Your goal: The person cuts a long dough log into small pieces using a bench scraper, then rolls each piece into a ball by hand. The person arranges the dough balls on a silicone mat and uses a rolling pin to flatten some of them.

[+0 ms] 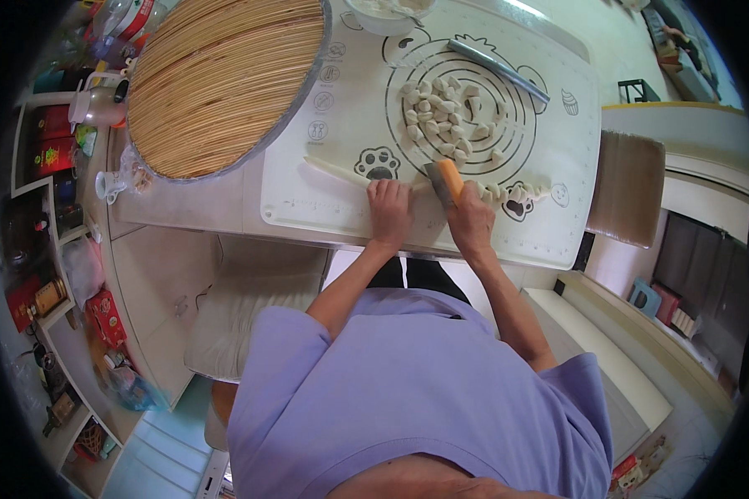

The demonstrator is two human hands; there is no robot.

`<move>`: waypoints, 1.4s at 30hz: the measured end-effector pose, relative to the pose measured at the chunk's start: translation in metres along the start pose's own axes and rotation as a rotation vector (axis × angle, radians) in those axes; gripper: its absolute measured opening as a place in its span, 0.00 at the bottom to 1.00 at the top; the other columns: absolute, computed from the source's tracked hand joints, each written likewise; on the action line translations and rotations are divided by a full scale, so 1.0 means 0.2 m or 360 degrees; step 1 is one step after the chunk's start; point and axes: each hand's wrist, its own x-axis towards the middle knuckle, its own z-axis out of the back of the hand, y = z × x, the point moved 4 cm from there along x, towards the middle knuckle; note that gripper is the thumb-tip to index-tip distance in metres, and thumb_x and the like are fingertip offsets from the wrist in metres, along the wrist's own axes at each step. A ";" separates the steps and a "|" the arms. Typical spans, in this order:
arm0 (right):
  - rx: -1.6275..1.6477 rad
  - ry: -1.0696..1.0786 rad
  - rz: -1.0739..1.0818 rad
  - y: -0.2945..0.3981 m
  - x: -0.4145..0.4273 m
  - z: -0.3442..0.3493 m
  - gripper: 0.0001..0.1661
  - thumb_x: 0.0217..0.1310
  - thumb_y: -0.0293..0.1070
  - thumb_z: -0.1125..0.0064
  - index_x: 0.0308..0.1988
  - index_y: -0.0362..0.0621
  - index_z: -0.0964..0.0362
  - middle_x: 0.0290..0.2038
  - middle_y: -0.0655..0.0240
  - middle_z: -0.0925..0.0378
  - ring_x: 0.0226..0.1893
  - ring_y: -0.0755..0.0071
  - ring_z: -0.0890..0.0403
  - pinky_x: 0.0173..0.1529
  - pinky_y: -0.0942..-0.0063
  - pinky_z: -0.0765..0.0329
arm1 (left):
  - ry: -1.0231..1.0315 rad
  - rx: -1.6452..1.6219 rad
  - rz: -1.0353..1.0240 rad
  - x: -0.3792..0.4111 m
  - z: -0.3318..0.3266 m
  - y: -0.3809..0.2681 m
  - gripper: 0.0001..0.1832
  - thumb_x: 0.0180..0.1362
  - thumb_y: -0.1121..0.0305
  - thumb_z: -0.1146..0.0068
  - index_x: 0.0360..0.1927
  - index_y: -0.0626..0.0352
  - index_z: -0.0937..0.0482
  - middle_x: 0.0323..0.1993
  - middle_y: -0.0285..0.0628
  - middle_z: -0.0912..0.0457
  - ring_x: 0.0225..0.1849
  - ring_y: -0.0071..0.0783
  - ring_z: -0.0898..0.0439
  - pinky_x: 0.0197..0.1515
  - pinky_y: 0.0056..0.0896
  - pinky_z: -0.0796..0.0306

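Note:
My right hand (472,215) is shut on the orange handle of a dough scraper (444,182), its metal blade turned toward my left hand. Under the fingers of my left hand (389,209) lies a long dough rope (334,171), which reaches out to the left. Cut dough pieces (492,192) sit in a row to the right of the scraper. Farther back, a heap of small dough pieces (440,115) rests on the printed circles of a white kneading mat (356,215). A metal rolling pin (499,70) lies diagonally behind the heap.
A large round tray of thin stalks (225,87) covers the left of the table. A white bowl of flour (387,25) stands at the back edge, a utensil in it. A small white cup (107,186) and a pitcher (100,106) are at the far left. Brown chair back (625,187) at right.

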 end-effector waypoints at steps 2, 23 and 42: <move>0.0086 -0.0068 0.0075 0.07 0.00 0.10 0.10 0.52 0.24 0.45 0.36 0.41 0.36 0.21 0.54 0.25 0.22 0.43 0.20 0.25 0.50 0.27 | -0.0073 0.0005 0.0177 0.02 -0.03 0.02 0.05 0.54 0.70 0.41 0.33 0.59 0.21 0.34 0.42 0.23 0.42 0.41 0.26 0.54 0.45 0.40; 0.0026 0.0078 0.0240 0.25 0.05 -0.05 0.10 0.51 0.22 0.46 0.36 0.40 0.37 0.23 0.53 0.23 0.23 0.43 0.19 0.28 0.48 0.25 | -0.0044 -0.0133 0.0181 -0.08 0.00 0.11 0.09 0.48 0.76 0.40 0.35 0.59 0.24 0.36 0.41 0.25 0.45 0.42 0.27 0.58 0.50 0.41; -0.0017 0.0185 0.0238 0.40 0.11 -0.08 0.08 0.53 0.24 0.47 0.35 0.40 0.37 0.22 0.52 0.23 0.26 0.44 0.18 0.30 0.50 0.24 | -0.0019 0.0239 0.0160 -0.07 0.19 0.21 0.08 0.51 0.74 0.44 0.37 0.56 0.21 0.34 0.38 0.26 0.47 0.37 0.27 0.66 0.53 0.46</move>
